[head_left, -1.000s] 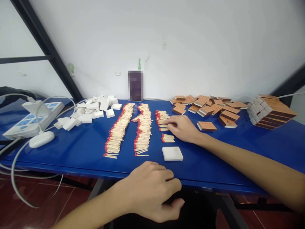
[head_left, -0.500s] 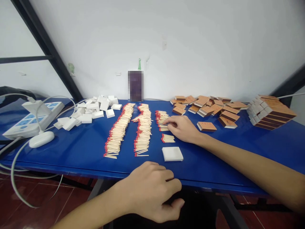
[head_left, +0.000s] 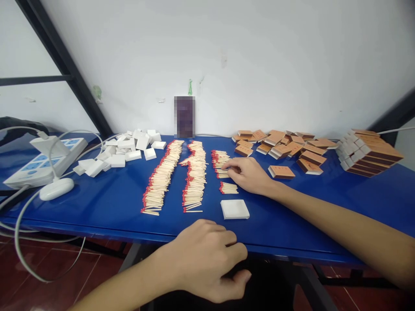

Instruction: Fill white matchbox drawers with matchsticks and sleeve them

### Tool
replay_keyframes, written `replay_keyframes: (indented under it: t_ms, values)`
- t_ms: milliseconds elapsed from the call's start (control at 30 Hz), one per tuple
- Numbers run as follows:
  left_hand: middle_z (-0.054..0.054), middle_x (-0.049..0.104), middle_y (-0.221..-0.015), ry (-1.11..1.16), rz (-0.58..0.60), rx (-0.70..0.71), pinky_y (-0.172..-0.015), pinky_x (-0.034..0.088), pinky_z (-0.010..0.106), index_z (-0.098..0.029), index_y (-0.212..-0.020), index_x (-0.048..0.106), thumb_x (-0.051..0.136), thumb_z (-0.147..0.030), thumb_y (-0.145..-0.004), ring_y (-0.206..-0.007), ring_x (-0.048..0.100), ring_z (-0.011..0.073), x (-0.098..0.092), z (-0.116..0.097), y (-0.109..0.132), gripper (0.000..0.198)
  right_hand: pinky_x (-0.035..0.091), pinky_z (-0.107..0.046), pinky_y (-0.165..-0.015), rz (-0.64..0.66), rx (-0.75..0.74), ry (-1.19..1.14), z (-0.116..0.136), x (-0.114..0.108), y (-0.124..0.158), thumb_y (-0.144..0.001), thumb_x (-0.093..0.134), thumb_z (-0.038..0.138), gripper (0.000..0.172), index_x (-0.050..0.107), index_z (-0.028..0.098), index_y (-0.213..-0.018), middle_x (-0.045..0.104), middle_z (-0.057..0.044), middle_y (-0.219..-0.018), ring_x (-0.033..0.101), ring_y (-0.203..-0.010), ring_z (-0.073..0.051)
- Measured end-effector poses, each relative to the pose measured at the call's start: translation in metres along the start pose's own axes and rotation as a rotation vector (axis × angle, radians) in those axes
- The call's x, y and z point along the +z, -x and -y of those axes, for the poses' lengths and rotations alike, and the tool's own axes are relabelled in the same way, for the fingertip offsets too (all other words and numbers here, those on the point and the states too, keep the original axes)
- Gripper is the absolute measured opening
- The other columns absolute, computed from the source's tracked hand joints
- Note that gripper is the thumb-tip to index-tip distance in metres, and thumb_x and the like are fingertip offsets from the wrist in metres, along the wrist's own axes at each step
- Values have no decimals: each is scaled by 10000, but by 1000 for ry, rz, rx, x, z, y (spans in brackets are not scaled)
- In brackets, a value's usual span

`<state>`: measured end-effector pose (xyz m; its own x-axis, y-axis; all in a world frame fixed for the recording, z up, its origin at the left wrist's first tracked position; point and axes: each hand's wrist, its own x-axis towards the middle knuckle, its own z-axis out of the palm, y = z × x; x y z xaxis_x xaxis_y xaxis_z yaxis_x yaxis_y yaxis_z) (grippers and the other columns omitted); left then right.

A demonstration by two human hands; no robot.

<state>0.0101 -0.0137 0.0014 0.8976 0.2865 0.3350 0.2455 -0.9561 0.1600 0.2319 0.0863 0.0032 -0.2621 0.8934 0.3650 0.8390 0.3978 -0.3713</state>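
At the bottom centre of the frame, the left hand [head_left: 207, 255] is held at the near edge of the table [head_left: 106, 203]. Its fingers are curled together with the thumb tucked below, and nothing is seen in them; the hand seems parked there, out of the way.

Just above it, an open white tray [head_left: 234, 209] is laid flat with its hollow up, close to the hands. A small bundle [head_left: 228, 188] of red-tipped matches is set just above the tray, apart from the rest, as if counted off.

Right of centre, the right hand [head_left: 248, 174] is laid palm down with the wrist on the table. Its fingers are drawn together, and the tips are pressed on the short row [head_left: 219, 162] of matches. Whether any sticks are pinched cannot be told.

Left of that, two long rows [head_left: 162, 177] are laid with heads aligned, which likely eases picking.

Farther back the supplies are kept by kind:
- A pile of trays [head_left: 126, 151] lies at upper left.
- Brown sleeves [head_left: 282, 147] lie at upper right.
- Stacked boxes [head_left: 369, 151] stand at far right.

A power strip [head_left: 42, 162] sits at the left edge, and a blurred dark object [head_left: 184, 116] is propped against the wall.
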Motion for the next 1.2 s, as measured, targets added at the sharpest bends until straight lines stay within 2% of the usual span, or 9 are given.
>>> replay_keyframes:
  t_ms: [267,333,500,733,933,1200]
  values:
    - [-47,478,-579,-4,-8,-10,-521,362,278,-207,-675,487,615,-363,-825,-490,434,123,0,0,0,252,350,-263,-577,-2,4,-12,-1,1,0,-813,507,196,280,766,198,-918,675,-3,-669,552,-601,-144]
    - [-50,475,-581,-5,-8,-10,-524,367,281,-208,-679,489,620,-365,-822,-492,433,124,0,0,0,249,344,-261,-568,6,-33,-35,-1,1,0,-821,514,208,273,766,195,-926,661,-1,-650,531,-580,-138]
    - [-47,479,-585,-10,-10,-11,-515,352,285,-208,-685,493,628,-358,-816,-495,436,126,1,0,0,240,374,-256,-605,36,-161,-93,-2,2,1,-850,500,199,278,761,185,-945,723,-29,-785,556,-625,-132]
    - [-43,479,-580,-12,9,-9,-513,345,284,-205,-675,491,587,-365,-842,-494,448,126,0,0,0,250,382,-254,-599,-5,-179,-85,-4,3,2,-844,510,177,265,771,192,-890,721,-23,-745,565,-615,-132]
    - [-38,495,-595,-21,36,-9,-534,367,281,-204,-694,501,580,-370,-850,-507,469,127,0,0,0,241,417,-260,-622,15,-195,-96,-4,3,1,-855,506,177,278,776,201,-915,752,-34,-829,608,-659,-142]
    - [-40,490,-580,-5,0,-1,-522,364,286,-204,-678,505,605,-359,-834,-497,461,128,0,0,-1,241,434,-265,-635,28,-186,-84,-3,2,1,-861,495,176,296,778,194,-945,759,-39,-838,627,-685,-152]
